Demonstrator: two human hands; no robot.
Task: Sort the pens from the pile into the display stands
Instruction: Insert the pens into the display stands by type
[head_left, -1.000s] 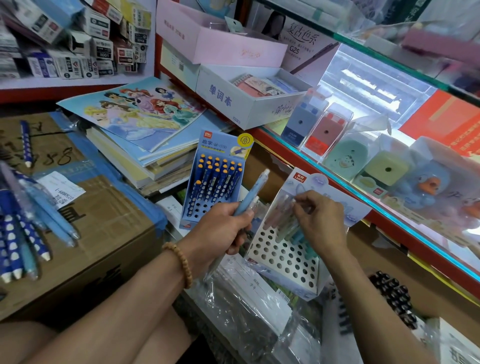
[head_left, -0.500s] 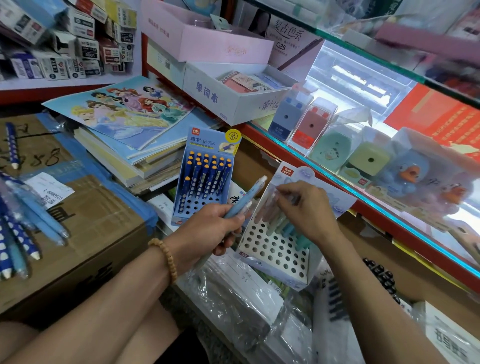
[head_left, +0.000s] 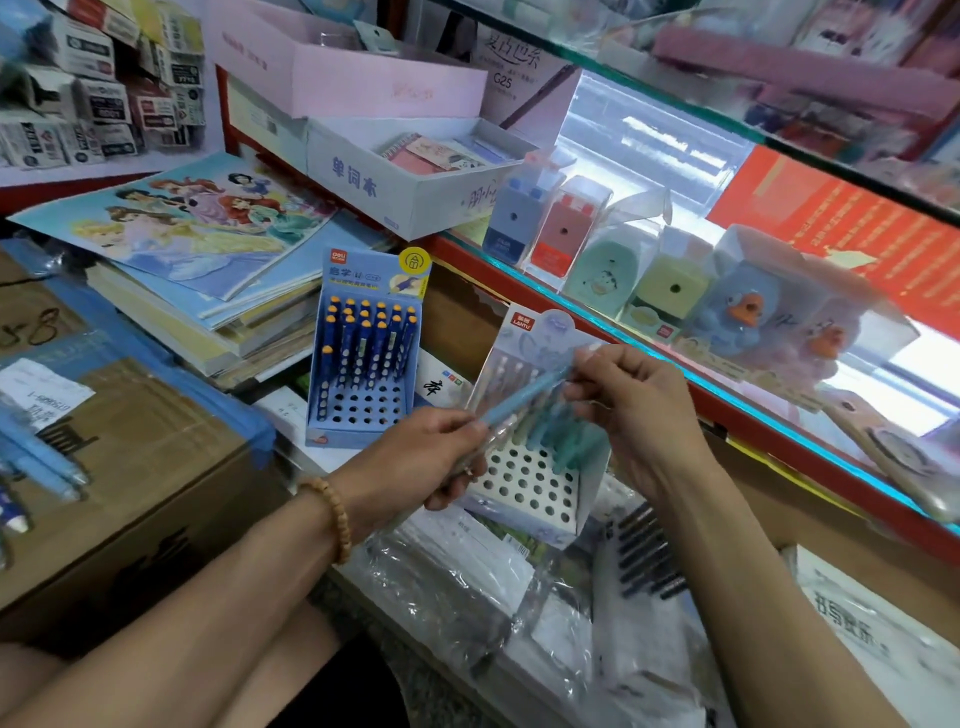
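Observation:
My left hand (head_left: 415, 462) grips the lower part of a light blue pen (head_left: 524, 400), which slants up to the right over the white display stand (head_left: 524, 483). My right hand (head_left: 639, 410) pinches the pen's upper end with its fingertips. The white stand has a grid of holes, with several pastel and teal pens (head_left: 561, 431) standing in its back rows, partly hidden by the hands. To its left, a blue display stand (head_left: 363, 410) holds several dark blue pens with orange tips. More loose blue pens (head_left: 36, 457) lie on a cardboard box at the far left.
A cardboard box (head_left: 130, 467) fills the left. Stacked notebooks (head_left: 208, 291) lie behind the blue stand. A glass counter (head_left: 779, 395) with boxed sharpeners runs along the right. Plastic-wrapped packs (head_left: 467, 571) lie under the stands, and black pens (head_left: 644, 551) sit lower right.
My right hand has come off the pens in the white stand and taken the upper end of the light blue pen. My left hand has brought the pen rightward over the stand.

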